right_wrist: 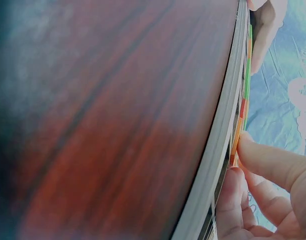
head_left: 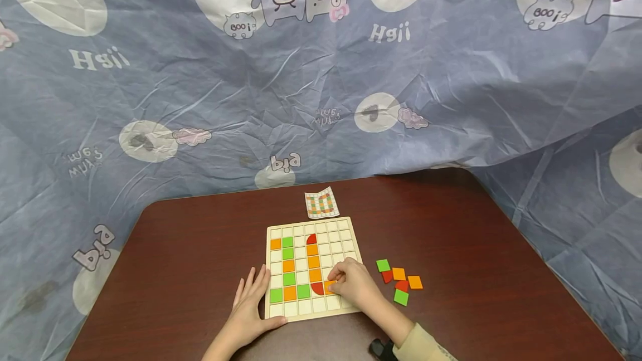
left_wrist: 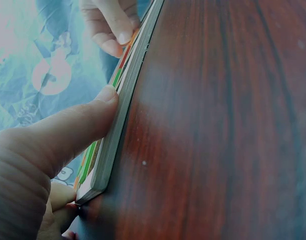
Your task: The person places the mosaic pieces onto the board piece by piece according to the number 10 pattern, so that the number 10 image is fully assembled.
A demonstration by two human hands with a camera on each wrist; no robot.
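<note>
A pale wooden grid board (head_left: 306, 310) lies flat on the table, with green, orange and red tiles in some of its cells. At its near left corner, my left hand (head_left: 247, 306) steadies it: the fingers reach along the left side, and the thumb (left_wrist: 95, 117) presses at the near edge. My right hand (head_left: 357, 283) is over the lower right part of the board. Its thumb and fingertips pinch an orange square tile (head_left: 329, 287), beside a red quarter-round tile (head_left: 317, 289). In the right wrist view, a sliver of red shows by these fingertips at the orange tile (right_wrist: 236, 137).
Right of the board lie several loose tiles, among them a green square (head_left: 383, 265), an orange square (head_left: 414, 282) and red pieces (head_left: 402, 286). A printed pattern card (head_left: 321, 203) lies behind the board. A black object (head_left: 382, 350) sits near the right forearm. Patterned cloth (head_left: 301, 71) hangs behind the table (head_left: 200, 249).
</note>
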